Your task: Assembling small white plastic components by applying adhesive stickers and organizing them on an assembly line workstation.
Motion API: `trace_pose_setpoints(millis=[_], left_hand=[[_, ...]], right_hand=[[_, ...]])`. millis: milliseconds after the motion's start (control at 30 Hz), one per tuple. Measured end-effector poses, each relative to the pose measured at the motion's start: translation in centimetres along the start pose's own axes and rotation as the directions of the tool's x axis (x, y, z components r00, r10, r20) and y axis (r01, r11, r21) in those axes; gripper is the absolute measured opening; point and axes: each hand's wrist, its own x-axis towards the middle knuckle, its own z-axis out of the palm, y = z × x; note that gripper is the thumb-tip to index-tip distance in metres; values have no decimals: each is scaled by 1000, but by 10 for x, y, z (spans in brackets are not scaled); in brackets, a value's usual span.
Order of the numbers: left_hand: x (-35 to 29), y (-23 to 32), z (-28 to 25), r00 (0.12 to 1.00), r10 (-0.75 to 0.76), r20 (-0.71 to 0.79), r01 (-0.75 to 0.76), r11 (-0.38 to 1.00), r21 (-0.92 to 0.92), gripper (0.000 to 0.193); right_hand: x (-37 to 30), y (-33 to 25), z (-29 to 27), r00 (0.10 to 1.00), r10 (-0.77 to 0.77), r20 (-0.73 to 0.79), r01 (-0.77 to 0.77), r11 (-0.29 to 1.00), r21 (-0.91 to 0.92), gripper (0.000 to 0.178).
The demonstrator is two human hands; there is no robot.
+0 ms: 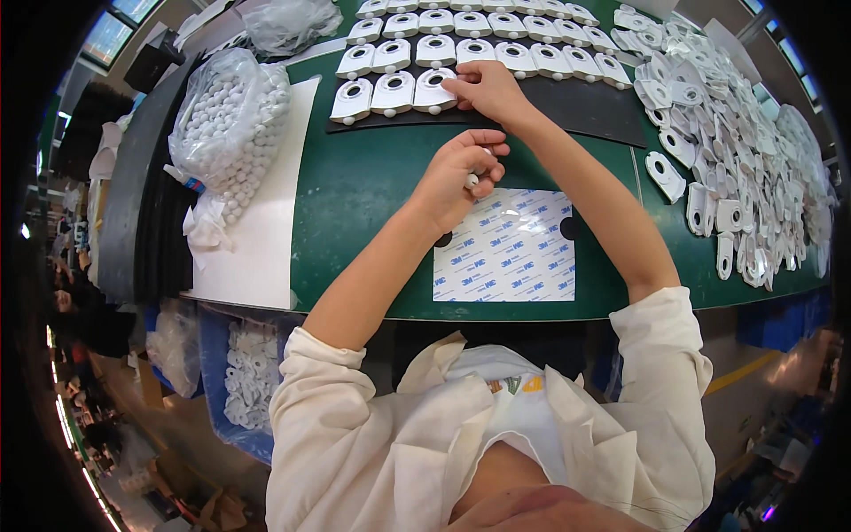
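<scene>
My right hand (493,90) reaches to the front row of white plastic housings with round holes. Its thumb and fingers close at the right edge of the end housing (434,89), beside two others. Small white balls sit at the lower edges of the housings in the rows. Nearer to me, my left hand (463,174) is curled around several small white balls (472,181), partly hidden by the fingers. Below it lies a white sheet with blue print (503,257), between two dark round spots on the green tabletop (372,213).
A black mat (585,113) lies under the housing rows. To the right, loose white parts (736,177) are heaped. At left, a clear bag of white balls (232,124) rests on a white board (270,257) beside stacked black sheets (146,195). A blue bin (217,390) stands below.
</scene>
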Motion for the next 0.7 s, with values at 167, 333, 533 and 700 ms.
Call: trace_pose_setpoints(millis=[167,333,533,700], left_hand=[[2,-2,-5,1000,-12,-2,12,999,-53,27],[1,0,0,1000,24,-15,-24,1000,-14,26],[2,0,3,999,5,32,-7,999,54,31],[4,-3,-4,994,24,103,-23,1000,-10,33]], right_hand=[[-43,-12,-40,911,-406,66,405,856,-323,27],[-96,-4,-153,960,-277,-32,175,687,-705,21],[-155,10,-247,959,168,-229,-283,493,-823,39],[-167,-3,-234,957,161,-241,-290,476,-830,34]])
